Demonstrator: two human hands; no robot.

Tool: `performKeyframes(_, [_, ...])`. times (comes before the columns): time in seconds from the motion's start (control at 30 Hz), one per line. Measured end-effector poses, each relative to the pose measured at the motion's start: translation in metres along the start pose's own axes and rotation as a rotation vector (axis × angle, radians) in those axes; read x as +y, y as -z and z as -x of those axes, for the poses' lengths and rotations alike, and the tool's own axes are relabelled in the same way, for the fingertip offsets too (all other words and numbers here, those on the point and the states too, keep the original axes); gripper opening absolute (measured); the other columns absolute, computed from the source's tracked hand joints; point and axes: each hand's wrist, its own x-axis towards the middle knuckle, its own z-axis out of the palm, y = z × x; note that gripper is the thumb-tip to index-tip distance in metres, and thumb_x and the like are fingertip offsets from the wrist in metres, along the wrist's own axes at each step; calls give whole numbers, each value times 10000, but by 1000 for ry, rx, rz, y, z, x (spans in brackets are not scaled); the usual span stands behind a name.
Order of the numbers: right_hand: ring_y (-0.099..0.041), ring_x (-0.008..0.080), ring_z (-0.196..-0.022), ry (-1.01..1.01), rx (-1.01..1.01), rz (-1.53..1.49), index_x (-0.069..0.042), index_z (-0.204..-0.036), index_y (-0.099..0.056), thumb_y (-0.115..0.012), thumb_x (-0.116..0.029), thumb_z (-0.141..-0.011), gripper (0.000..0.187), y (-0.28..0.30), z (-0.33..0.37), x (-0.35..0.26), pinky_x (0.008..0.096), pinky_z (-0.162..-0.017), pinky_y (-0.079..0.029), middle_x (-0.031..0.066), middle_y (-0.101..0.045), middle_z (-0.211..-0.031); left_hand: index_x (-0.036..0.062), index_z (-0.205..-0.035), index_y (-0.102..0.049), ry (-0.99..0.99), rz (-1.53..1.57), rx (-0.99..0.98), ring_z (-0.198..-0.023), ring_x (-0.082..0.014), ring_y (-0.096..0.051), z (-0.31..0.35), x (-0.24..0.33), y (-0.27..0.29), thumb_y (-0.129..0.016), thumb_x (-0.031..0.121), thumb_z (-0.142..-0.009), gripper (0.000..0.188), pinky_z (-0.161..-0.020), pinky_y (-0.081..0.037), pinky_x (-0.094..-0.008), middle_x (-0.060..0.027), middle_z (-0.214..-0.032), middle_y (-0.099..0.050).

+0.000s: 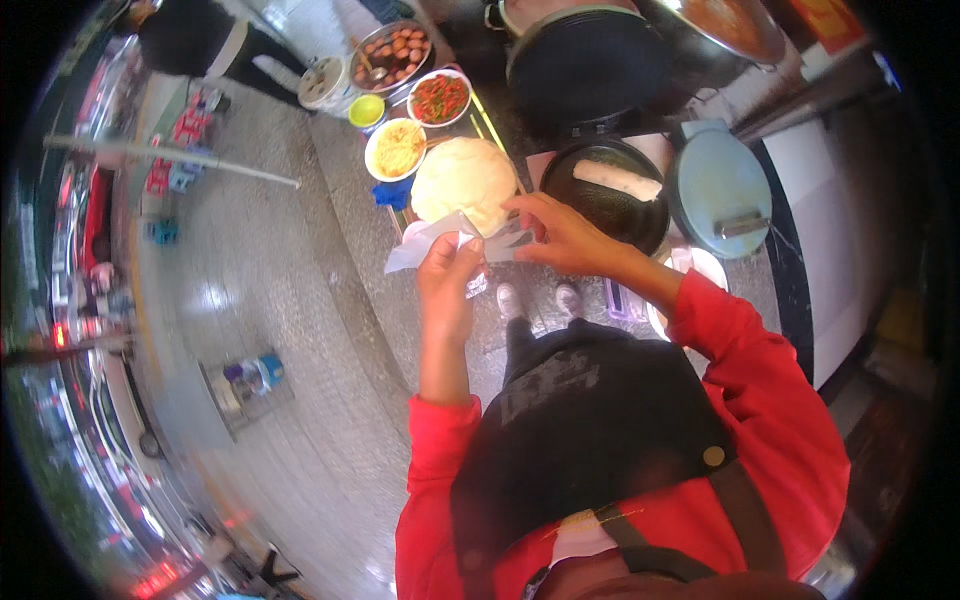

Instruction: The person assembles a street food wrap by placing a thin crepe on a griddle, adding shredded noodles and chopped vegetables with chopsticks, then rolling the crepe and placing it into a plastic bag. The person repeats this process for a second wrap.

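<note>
In front of my body, my left hand pinches a white paper sleeve between thumb and fingers. My right hand has its fingers curved around the edge of a clear plastic bag, which stretches toward the left hand. Just beyond both hands lies a stack of pale round flatbreads. To the right, a rolled flatbread rests on a round black griddle.
Bowls of shredded yellow food and red peppers stand behind the flatbreads, near a pot of brown eggs. The griddle's black lid is raised. A closed grey-blue griddle sits at right. A person stands far left.
</note>
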Motion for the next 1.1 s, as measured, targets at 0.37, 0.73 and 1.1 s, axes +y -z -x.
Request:
performKeyframes(0.37, [-587,297,-735,80,301,447,8,-760,-583,-594,-145,-767,154,-7,-52,-19,365,-662,-451,158,-600,-780,55,-849,-517,99,94,-370,-582,-78,-469,-82,56,10,-583,73,-828,72,-510,-367,-197,-10,-707,-511])
performKeyframes(0.73, [-529,89,-613,-473,423,-641,-37,-737,-586,-645,-105,-776,98,32,-45,22,229,-534,-414,21,-579,-689,27,-1160,-476,319,397,-491,-1088,-241,-493,-129,29,-24,-496,211,-902,318,-942,-395,-386,-149,-1152,-523])
performKeyframes(1.1, [-463,75,-504,-565,535,-825,-59,-744,-593,-567,-317,-873,290,50,-34,58,206,-453,-354,2,-550,-640,1,-1001,-572,-7,-567,-306,-767,-119,-562,-121,-50,-91,-629,139,-818,236,-697,-460,-242,-59,-883,-609])
